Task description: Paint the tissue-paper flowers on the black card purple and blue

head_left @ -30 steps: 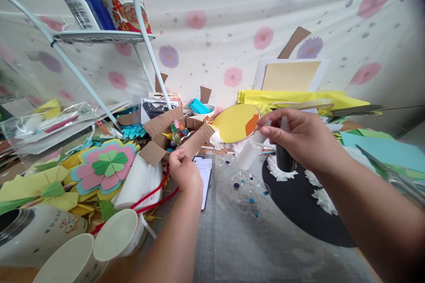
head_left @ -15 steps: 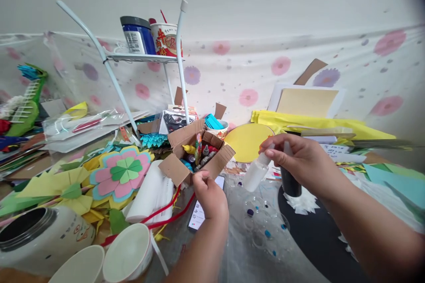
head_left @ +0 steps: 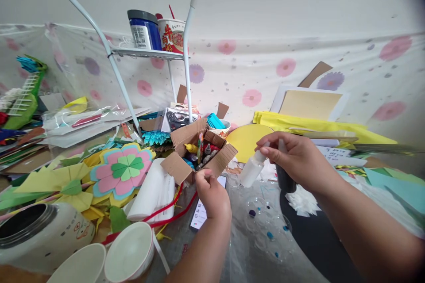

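Note:
My right hand (head_left: 294, 159) is closed around the top of a small white squeeze bottle (head_left: 250, 170) that hangs tilted down to the left, and it also grips a black bottle (head_left: 284, 179) behind the fingers. My left hand (head_left: 212, 194) is curled shut, pinching something small I cannot make out, just in front of an open cardboard box (head_left: 199, 152) filled with several little paint bottles. A phone (head_left: 201, 214) lies under the left hand. A clear palette (head_left: 262, 221) with blue and purple dabs sits below the white bottle.
Paper flowers (head_left: 124, 170), a white paper roll (head_left: 151, 192), red cord, two white cups (head_left: 129, 252) and a jar (head_left: 36, 230) crowd the left. A white wire rack (head_left: 146, 53) holds a blue tub and a noodle cup. A black disc (head_left: 318, 239) and yellow paper (head_left: 315, 124) lie right.
The view has tilted up and shifted, so the rack and box sit lower and more central. Both hands keep their grips; the left hand stays by the box front.

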A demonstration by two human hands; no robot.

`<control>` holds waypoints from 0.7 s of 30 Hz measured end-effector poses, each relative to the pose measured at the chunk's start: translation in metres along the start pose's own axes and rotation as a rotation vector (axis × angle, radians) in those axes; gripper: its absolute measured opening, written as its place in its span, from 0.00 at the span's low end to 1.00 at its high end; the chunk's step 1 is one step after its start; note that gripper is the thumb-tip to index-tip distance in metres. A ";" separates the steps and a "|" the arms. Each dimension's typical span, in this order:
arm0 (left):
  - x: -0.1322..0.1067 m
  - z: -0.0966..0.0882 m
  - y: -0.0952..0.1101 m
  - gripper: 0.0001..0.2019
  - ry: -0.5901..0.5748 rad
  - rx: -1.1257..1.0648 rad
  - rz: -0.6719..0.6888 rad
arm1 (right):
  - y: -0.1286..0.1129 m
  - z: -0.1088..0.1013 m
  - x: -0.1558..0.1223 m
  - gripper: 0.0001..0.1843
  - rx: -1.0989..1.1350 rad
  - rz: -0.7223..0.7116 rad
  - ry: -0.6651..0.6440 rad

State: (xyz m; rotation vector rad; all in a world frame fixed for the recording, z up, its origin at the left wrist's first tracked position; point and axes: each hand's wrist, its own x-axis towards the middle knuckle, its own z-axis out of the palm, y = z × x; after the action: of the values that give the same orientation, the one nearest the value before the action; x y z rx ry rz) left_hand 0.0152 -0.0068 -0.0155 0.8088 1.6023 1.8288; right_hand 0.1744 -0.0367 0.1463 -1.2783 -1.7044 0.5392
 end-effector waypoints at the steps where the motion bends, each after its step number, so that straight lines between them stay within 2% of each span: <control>1: 0.002 0.000 0.001 0.17 -0.003 -0.006 -0.007 | 0.001 -0.001 -0.002 0.15 -0.002 0.003 0.002; 6: 0.013 -0.001 0.003 0.18 -0.008 -0.047 -0.031 | 0.008 -0.008 -0.022 0.15 -0.017 0.034 0.005; 12: 0.016 0.000 0.007 0.19 0.001 -0.084 -0.031 | 0.017 -0.020 -0.044 0.14 0.082 0.088 0.015; 18: 0.008 -0.001 0.026 0.11 -0.005 -0.206 -0.013 | 0.021 -0.019 -0.050 0.13 0.291 0.156 -0.007; 21: -0.002 -0.002 0.034 0.10 -0.068 -0.274 0.041 | 0.024 -0.020 -0.053 0.14 0.339 0.157 0.028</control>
State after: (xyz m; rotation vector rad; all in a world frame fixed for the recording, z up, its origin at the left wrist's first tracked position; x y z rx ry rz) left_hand 0.0136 -0.0136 0.0180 0.7742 1.2656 1.9729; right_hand 0.2066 -0.0798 0.1161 -1.1699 -1.4230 0.8594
